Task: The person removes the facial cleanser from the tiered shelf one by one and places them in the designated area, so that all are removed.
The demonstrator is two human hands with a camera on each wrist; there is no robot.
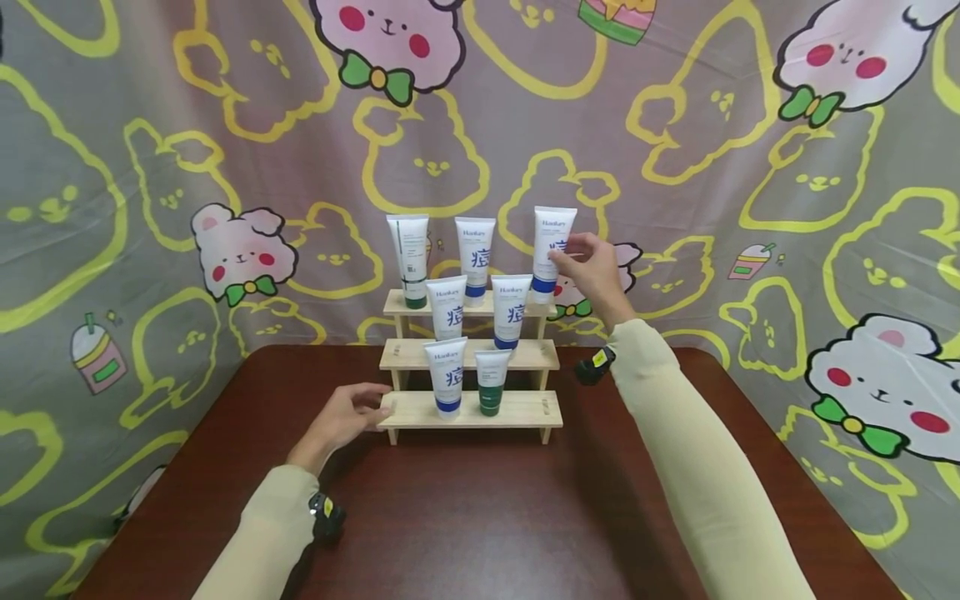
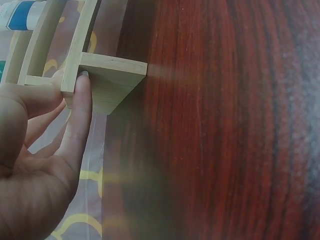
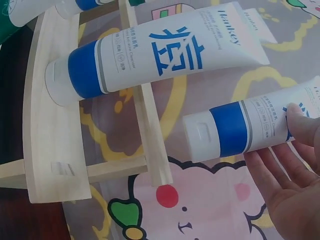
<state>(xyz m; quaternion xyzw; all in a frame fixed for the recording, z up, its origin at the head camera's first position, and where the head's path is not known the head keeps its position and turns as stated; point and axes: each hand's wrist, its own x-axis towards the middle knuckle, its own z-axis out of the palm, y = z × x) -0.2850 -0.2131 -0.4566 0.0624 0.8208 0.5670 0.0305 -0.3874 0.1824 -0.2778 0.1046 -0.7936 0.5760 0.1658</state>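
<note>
A three-tier wooden stand (image 1: 470, 354) holds several squeeze tubes. At the top right, my right hand (image 1: 592, 265) grips a white tube with a blue band (image 1: 553, 242), cap downward. In the right wrist view, that tube's cap (image 3: 201, 137) shows just above the top board (image 3: 155, 145), with a gap between them. My left hand (image 1: 347, 421) pinches the left end of the bottom board (image 1: 405, 412). The left wrist view shows a fingertip against the board end (image 2: 72, 75) and the thumb on its other side.
A white-and-green tube (image 1: 409, 258) and a blue-banded tube (image 1: 475, 258) stand on the top tier. Two blue-banded tubes occupy the middle tier. Below are a blue-banded tube (image 1: 447, 375) and a smaller green-based tube (image 1: 491, 383). A patterned curtain (image 1: 450, 150) hangs behind the brown table (image 1: 465, 517).
</note>
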